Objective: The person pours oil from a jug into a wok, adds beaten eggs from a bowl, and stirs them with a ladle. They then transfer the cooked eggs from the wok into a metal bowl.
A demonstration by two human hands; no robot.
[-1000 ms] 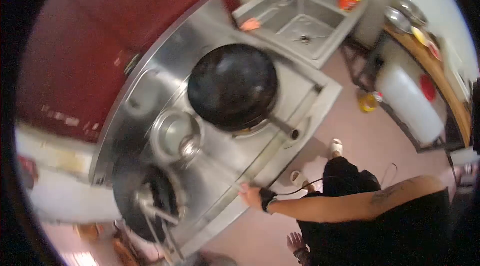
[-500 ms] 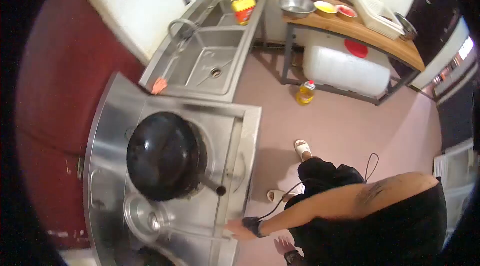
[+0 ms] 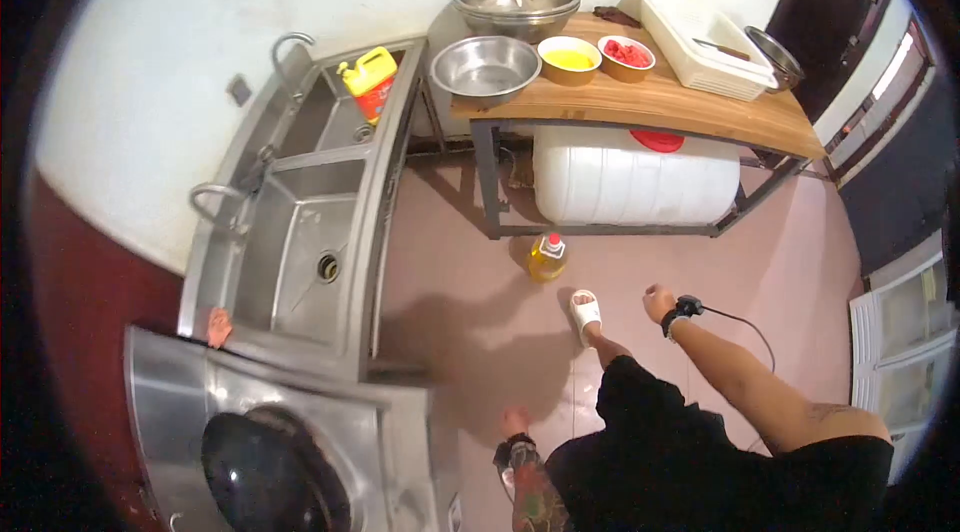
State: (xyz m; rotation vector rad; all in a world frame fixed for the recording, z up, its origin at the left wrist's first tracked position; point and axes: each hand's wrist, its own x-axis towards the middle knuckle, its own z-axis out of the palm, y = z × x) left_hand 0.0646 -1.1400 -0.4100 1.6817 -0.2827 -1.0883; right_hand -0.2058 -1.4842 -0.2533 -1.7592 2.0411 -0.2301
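1. An oil bottle (image 3: pixel 547 261) is stood upright on the floor (image 3: pixel 450 232), ahead of the left hand (image 3: pixel 515 422) and to the left of the right hand (image 3: pixel 660 304); its long axis is held vertical, with the red-capped end pointed up.
2. The left hand is lowered to the right of the stove counter (image 3: pixel 385 422), apart from the bottle; how far its fingers are spread cannot be told.
3. The right hand is held forward, near the bottle but not touching it; its fingers seem loosely curled, though their exact spread cannot be told.
4. A wok (image 3: pixel 262 477) is placed left of the left hand.
5. A wooden table (image 3: pixel 690 117) is set ahead of both hands.
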